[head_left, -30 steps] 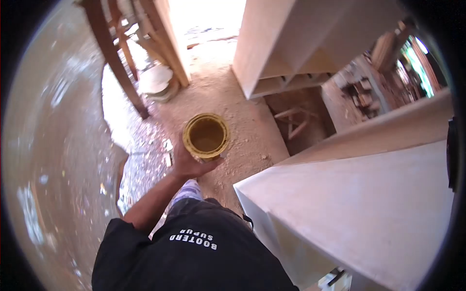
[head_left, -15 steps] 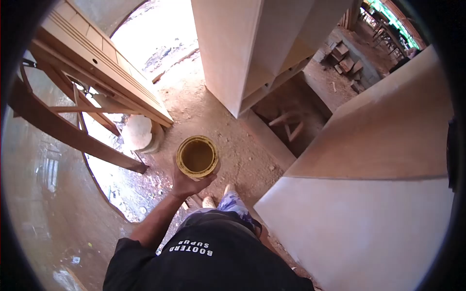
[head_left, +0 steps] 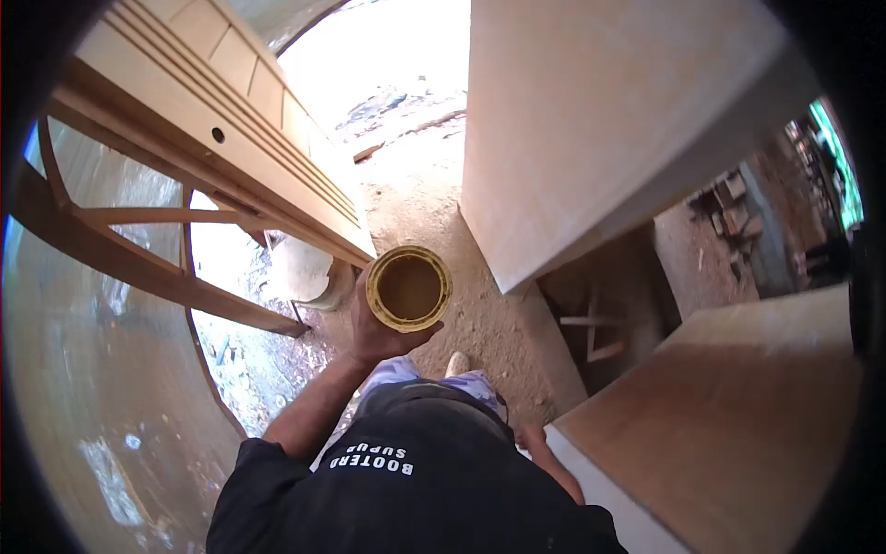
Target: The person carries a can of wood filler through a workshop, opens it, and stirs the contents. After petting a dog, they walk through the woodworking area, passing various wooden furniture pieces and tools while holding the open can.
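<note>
My left hand point(head_left: 380, 334) is wrapped round a round, open-topped can point(head_left: 410, 288) with a yellow rim, held upright in front of my body. Brownish liquid shows inside the can. Low at my right side, my right hand point(head_left: 529, 438) is partly visible beside the corner of a pale panel point(head_left: 609, 485); its fingers are too small and hidden to read.
A grooved wooden door panel point(head_left: 221, 102) leans at the left, near a curved wooden frame point(head_left: 120, 268) and a pale bucket point(head_left: 300, 272). A tall pale cabinet point(head_left: 591, 120) stands ahead on the right. Wood offcuts point(head_left: 734, 208) lie beyond it on the dusty floor point(head_left: 415, 198).
The view has shifted forward, bringing the door panel and cabinet closer. The can has stayed in my left hand. My right hand has come into sight at the right side.
</note>
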Available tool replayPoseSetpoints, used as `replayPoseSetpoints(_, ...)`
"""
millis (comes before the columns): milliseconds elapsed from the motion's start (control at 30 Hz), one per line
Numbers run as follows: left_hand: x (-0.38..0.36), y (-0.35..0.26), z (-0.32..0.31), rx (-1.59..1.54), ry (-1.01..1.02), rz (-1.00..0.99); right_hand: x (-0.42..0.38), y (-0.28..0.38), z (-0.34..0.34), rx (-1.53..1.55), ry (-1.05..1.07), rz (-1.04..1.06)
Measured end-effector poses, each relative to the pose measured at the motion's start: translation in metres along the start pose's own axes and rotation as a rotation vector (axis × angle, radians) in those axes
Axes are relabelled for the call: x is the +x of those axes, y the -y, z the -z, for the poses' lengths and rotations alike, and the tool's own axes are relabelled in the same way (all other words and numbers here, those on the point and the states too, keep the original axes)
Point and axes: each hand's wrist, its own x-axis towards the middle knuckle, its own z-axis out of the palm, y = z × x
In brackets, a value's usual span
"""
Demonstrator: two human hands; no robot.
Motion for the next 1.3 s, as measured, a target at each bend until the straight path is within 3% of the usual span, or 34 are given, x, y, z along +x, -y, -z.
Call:
replayPoseSetpoints(67, 0.02, 0.018, -0.002, 0.098, -0.049, 0.007, 0.044, 0.072, 0.044, 0.102, -0.091, -0.193)
replayPoseSetpoints(233, 0.071, 0.097, -0.001, 0.094, -0.155, 0.078, 0.14, 0.261, 0.087, -0.128, -0.007, -0.03)
replayPoseSetpoints(400, 0.133, 0.192, 0.016, 0.16, -0.157, 0.095, 0.213, 0.441, 0.005, -0.102, 0.288, -0.052)
replayPoseSetpoints(500, 0.163, 0.232, 0.026, 0.087, -0.171, 0.164, 0.252, 0.514, -0.059, -0.45, 0.369, 0.088)
replayPoseSetpoints(533, 0.185, 0.25, 0.032, 0.072, -0.184, 0.154, 0.265, 0.553, -0.076, -0.486, 0.373, 0.166)
replayPoseSetpoints(633, 0.237, 0.298, 0.053, 0.014, -0.193, 0.15, 0.254, 0.665, -0.104, -0.504, 0.079, 0.55)
replayPoseSetpoints(767, 0.293, 0.347, 0.085, 0.06, -0.217, 0.202, 0.236, 0.826, -0.102, -0.756, 0.001, 0.702)
replayPoseSetpoints(900, 0.338, 0.419, 0.093, -0.005, -0.26, 0.335, 0.268, 0.984, -0.096, -1.006, 0.078, 0.561)
replayPoseSetpoints(967, 0.349, 0.443, 0.085, -0.056, -0.306, 0.431, 0.297, 1.027, -0.092, -1.079, 0.029, 0.574)
replayPoseSetpoints(1067, 0.379, 0.478, 0.085, 0.267, -0.21, 0.379, 0.349, 1.096, -0.083, -1.13, 0.055, 0.588)
replayPoseSetpoints(1133, 0.412, 0.496, 0.079, 0.134, -0.365, 0.362, 0.382, 1.14, -0.069, -1.041, 0.042, 0.527)
replayPoseSetpoints(1300, 0.496, 0.544, 0.075, 0.071, -0.355, 0.415, 0.427, 1.217, -0.022, -0.892, 0.013, 0.447)
